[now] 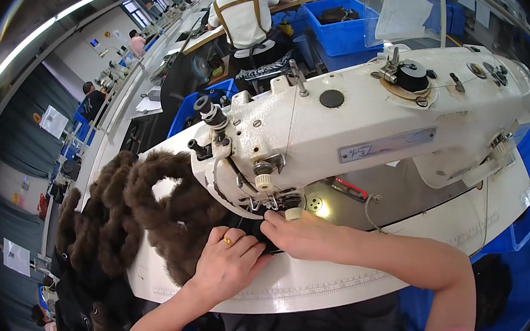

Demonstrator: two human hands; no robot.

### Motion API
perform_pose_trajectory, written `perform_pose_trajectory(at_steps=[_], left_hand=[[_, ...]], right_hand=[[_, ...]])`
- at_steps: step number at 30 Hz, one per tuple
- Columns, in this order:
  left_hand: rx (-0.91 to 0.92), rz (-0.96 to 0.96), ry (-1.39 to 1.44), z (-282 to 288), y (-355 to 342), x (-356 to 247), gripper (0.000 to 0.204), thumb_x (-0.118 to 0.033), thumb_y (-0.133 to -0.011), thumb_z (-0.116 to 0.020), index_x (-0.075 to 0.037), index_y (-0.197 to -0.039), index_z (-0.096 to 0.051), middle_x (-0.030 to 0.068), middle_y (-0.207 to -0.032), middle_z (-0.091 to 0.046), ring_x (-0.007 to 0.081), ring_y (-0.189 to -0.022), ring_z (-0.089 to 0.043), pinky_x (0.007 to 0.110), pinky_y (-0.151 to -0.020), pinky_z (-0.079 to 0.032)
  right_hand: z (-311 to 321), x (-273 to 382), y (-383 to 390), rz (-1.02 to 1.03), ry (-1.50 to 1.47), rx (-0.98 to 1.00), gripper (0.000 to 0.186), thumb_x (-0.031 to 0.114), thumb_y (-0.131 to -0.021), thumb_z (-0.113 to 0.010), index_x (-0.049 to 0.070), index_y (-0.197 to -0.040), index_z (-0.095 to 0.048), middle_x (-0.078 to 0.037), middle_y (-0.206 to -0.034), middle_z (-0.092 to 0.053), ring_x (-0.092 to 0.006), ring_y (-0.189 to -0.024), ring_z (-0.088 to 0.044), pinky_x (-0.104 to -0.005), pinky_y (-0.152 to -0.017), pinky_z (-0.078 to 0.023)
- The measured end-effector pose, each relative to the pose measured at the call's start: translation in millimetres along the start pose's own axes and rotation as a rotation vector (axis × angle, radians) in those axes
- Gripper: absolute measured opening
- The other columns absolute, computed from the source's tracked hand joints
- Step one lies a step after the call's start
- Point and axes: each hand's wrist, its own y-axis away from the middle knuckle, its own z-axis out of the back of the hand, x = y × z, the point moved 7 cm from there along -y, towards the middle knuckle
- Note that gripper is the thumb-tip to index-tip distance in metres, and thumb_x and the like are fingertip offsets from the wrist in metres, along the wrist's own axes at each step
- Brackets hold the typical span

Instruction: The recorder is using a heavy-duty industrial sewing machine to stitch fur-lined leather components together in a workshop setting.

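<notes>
A white industrial sewing machine (373, 119) stands across a white work table (330, 282). Dark brown fuzzy fabric strips (137, 210) lie piled at the machine's left and hang off the table edge. My left hand (229, 262), with a ring on one finger, presses flat on the brown fabric just before the needle area. My right hand (296, 233) reaches in from the right and pinches a dark piece of fabric (258, 232) right under the presser foot. The needle itself is hidden behind the machine head.
Blue plastic bins (343, 31) stand behind the machine and at the right (523, 225). A person in a white shirt (245, 15) works at another table further back. More workstations line the left aisle. A small lamp (316, 204) glows under the machine arm.
</notes>
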Motion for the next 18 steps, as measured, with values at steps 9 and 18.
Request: perform_pose_trajectory(at_steps=[9, 18], left_hand=[[0.087, -0.050, 0.046, 4, -9, 4, 0.014, -0.018, -0.075, -0.073, -0.008, -0.083, -0.068, -0.0006, -0.083, -0.065, 0.0175, -0.082, -0.057, 0.033, -0.080, -0.041], [0.362, -0.130, 0.007, 6, -32, 0, 0.023, -0.029, -0.076, -0.074, -0.008, -0.082, -0.065, 0.0024, -0.078, -0.066, 0.0204, -0.081, -0.061, 0.034, -0.078, -0.043]], right_hand=[[-7, 1, 2, 0.017, 0.019, -0.095, 0.018, 0.009, -0.080, -0.055, -0.003, -0.092, -0.051, -0.013, -0.089, -0.052, -0.0247, -0.068, -0.063, -0.0343, -0.051, -0.054], [-12, -14, 7, -0.072, -0.061, -0.040, 0.019, 0.009, -0.080, -0.057, -0.004, -0.095, -0.056, -0.016, -0.075, -0.063, -0.0307, -0.073, -0.068, -0.0387, -0.059, -0.055]])
